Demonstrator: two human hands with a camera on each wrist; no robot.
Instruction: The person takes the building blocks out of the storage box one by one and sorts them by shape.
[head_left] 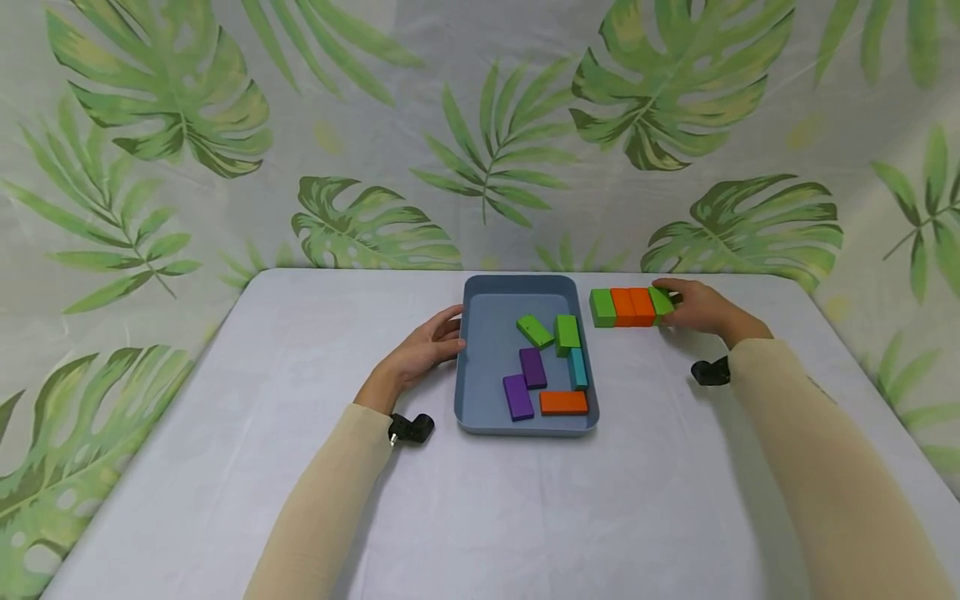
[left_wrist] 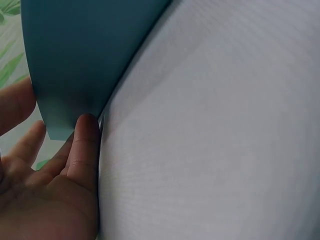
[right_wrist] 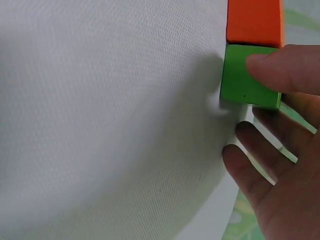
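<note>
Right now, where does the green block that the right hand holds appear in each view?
Head: the green block, right of centre, in the right hand.
Left wrist: not in it.
Right wrist: the green block, upper right, just below an orange block.
Shared landmark: the white tablecloth, in all three.

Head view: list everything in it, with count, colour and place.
Backdrop: 1, pale with green leaves, at the back
Table: 1, white, before the backdrop
Tray: 1, blue-grey, on the table
Green blocks: 2, green, in the tray
Purple blocks: 2, purple, in the tray
Teal block: 1, teal, in the tray
Orange block: 1, orange, in the tray
Row blocks: 4, green-orange-orange-green, right of the tray
Wrist devices: 2, black, at the wrists
Sleeves: 2, beige
Left hand: 1, touching the tray
Right hand: 1, pinching the right-end row block
</note>
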